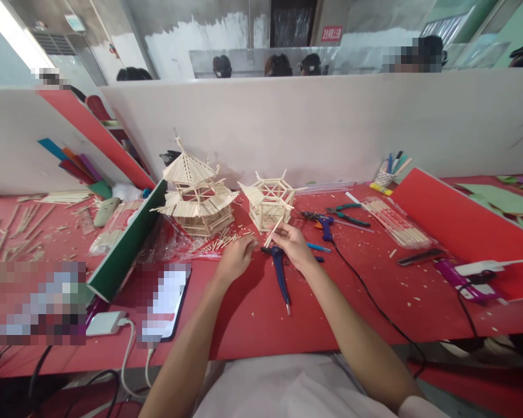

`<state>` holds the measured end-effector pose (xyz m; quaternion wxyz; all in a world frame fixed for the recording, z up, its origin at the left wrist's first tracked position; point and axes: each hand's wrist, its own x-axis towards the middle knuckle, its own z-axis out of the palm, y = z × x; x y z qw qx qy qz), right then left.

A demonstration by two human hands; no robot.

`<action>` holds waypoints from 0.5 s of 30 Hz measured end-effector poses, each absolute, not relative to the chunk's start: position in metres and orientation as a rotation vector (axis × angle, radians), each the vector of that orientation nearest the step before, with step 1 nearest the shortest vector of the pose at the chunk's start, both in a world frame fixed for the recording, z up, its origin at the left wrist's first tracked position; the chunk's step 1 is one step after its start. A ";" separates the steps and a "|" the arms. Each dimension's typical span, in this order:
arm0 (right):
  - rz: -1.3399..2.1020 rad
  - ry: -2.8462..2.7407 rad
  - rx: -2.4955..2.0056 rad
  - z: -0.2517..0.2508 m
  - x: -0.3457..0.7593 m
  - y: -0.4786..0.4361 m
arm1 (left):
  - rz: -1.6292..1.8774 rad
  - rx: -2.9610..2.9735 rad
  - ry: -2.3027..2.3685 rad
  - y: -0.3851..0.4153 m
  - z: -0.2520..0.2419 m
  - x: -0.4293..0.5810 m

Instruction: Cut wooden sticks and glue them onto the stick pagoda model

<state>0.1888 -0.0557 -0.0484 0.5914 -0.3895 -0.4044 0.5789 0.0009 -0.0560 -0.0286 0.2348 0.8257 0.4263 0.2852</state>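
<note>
My right hand is closed on thin wooden sticks, which slant up in front of a small six-sided stick frame. That frame has slats along one side of its roof and an open top. My left hand is just to the left, thumb and fingers pinched together; whatever lies between them is too small to make out. Beyond it stands a two-tiered stick pagoda with a pointed roof. Short cut sticks lie at its foot. A blue-handled tool rests on the red table below my right hand.
To the right lie a blue glue gun with a black cord, green-handled pliers, bagged sticks and a dark cutter knife. A phone and white charger are at left. Green and red dividers flank the space.
</note>
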 end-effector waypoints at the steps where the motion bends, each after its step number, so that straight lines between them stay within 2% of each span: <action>1: 1.343 -0.946 -0.909 -0.049 0.189 -0.056 | 0.797 2.253 1.129 -0.057 -0.026 0.002; 15: 1.499 -0.851 -0.813 -0.041 0.188 -0.063 | 0.959 2.200 0.951 -0.063 -0.025 0.006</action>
